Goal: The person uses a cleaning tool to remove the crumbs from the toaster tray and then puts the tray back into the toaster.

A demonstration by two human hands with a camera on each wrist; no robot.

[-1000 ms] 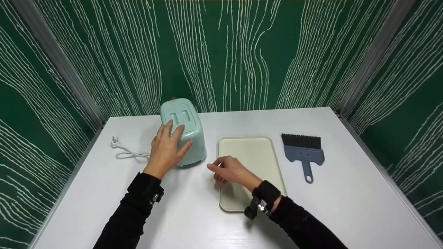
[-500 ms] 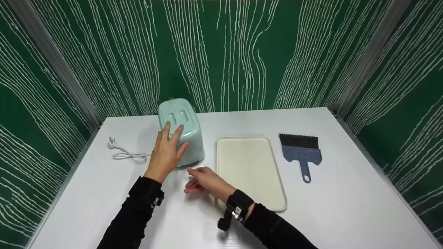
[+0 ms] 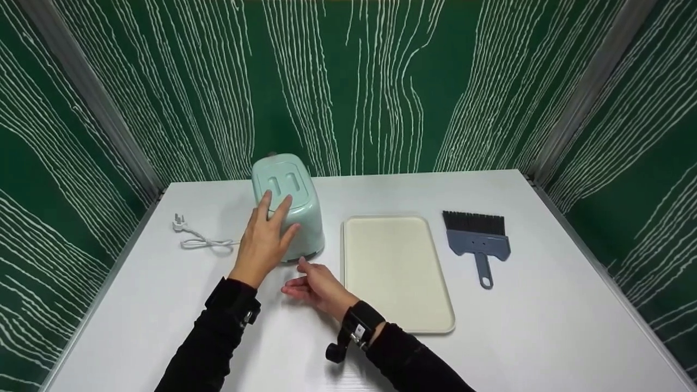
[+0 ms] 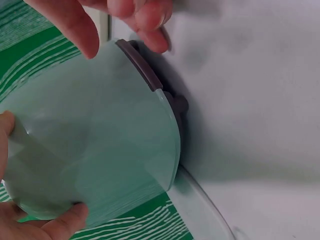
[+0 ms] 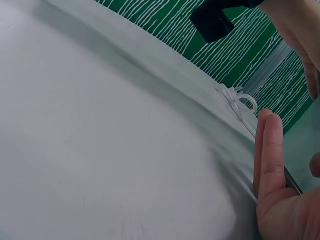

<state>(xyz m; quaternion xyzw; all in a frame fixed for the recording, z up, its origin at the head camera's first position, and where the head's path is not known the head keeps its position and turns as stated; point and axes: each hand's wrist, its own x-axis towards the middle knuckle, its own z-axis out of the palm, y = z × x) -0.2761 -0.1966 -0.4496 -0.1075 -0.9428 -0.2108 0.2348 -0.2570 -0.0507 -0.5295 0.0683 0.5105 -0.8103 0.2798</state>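
Note:
A mint-green toaster (image 3: pixel 310 220) with two slot-like marks on its lidded top stands at the back left. My left hand (image 3: pixel 261 239) rests on its near end, fingers spread over the top edge and thumb along the side. Low in front of that end is my right hand (image 3: pixel 320 287), palm turned toward it, its thumb tip close to the base. The left wrist view shows the right fingers hovering near a brown strip (image 4: pixel 140 65) at the toaster's bottom edge. Seen from the right wrist, the right fingers (image 5: pixel 272 155) are straight and hold nothing.
A cream tray (image 3: pixel 397 272) lies right of the toaster, beside my right wrist. Farther right is a blue-grey brush (image 3: pixel 478 242) with black bristles. The toaster's white cord (image 3: pixel 207 243) and plug lie to its left. Green patterned walls border the white table (image 3: pixel 544 326).
My right hand has moved left from over the tray to the toaster's near base, and its fingers have straightened. The left hand has stayed on the toaster.

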